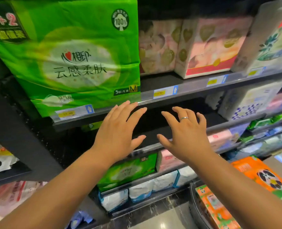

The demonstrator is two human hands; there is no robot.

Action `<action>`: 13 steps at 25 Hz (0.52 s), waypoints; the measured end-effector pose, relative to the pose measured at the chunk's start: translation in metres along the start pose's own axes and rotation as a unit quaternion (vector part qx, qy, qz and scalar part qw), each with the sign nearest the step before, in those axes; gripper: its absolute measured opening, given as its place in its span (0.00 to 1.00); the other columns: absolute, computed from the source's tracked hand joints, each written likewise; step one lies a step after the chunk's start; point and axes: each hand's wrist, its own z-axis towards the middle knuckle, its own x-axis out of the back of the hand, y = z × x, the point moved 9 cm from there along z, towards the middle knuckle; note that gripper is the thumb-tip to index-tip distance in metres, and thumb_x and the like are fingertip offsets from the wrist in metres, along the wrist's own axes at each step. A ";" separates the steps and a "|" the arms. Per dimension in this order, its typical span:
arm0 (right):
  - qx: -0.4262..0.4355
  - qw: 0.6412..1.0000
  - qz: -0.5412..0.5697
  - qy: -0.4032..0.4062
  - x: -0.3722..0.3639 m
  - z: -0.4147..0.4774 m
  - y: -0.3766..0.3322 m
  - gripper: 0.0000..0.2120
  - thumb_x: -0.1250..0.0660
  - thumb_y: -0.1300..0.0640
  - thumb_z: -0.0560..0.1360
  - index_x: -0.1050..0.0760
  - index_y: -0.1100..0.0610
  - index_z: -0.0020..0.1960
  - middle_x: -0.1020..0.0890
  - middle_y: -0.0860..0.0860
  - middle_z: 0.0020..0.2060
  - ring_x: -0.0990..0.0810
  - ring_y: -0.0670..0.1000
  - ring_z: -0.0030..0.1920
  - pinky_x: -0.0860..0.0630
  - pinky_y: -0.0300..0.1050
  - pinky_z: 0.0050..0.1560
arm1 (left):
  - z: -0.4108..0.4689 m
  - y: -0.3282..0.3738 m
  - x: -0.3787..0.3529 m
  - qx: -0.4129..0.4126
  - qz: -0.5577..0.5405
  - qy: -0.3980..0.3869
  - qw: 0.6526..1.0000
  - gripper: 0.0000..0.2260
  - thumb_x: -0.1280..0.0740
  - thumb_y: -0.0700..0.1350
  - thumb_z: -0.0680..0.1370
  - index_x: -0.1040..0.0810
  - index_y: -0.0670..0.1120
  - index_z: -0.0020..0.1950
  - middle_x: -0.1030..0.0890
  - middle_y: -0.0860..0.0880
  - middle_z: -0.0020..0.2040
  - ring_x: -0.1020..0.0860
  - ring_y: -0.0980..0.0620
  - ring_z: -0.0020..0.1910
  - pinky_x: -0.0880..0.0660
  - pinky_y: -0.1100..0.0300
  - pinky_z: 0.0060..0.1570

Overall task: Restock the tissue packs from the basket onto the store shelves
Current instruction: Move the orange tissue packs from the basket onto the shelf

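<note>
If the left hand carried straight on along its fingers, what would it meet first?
The left hand would probably meet the price rail at the lower right corner of the green tissue pack; depth is unclear.

Dark store shelf (pixel 155 82) carrying a large green tissue pack (pixel 74 55) at its left, pink packs (pixel 208 47) further right. The shelf below (pixel 217 118) holds a white-and-blue pack (pixel 246 103).

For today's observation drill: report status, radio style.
Left hand and right hand open, empty. Green tissue pack shelved upper left. Orange packs in basket. Nothing in the way.
</note>
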 end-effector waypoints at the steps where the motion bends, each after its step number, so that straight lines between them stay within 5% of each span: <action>1: -0.018 0.999 -0.008 -0.030 -0.008 -0.014 0.016 0.32 0.32 0.36 0.68 0.30 0.48 0.69 0.26 0.56 0.66 0.28 0.60 0.66 0.35 0.66 0.63 | 0.000 0.017 -0.014 -0.012 -0.021 -0.022 0.999 0.35 0.28 0.58 0.70 0.35 0.50 0.74 0.30 0.46 0.71 0.33 0.44 0.72 0.39 0.47 0.71; 8: -0.211 0.939 -0.003 -0.270 -0.073 -0.124 0.151 0.35 0.41 0.32 0.73 0.46 0.43 0.76 0.41 0.54 0.75 0.39 0.60 0.72 0.37 0.59 0.68 | 0.008 0.142 -0.123 -0.070 -0.154 -0.221 0.960 0.33 0.34 0.63 0.74 0.42 0.57 0.76 0.35 0.54 0.74 0.37 0.52 0.72 0.39 0.56 0.70; 13: -0.317 0.888 0.012 -0.334 -0.118 -0.190 0.249 0.37 0.41 0.30 0.72 0.45 0.44 0.76 0.38 0.55 0.74 0.37 0.61 0.70 0.35 0.60 0.65 | 0.037 0.226 -0.214 -0.111 -0.170 -0.315 0.927 0.33 0.34 0.61 0.74 0.40 0.53 0.75 0.34 0.50 0.73 0.36 0.49 0.71 0.37 0.55 0.68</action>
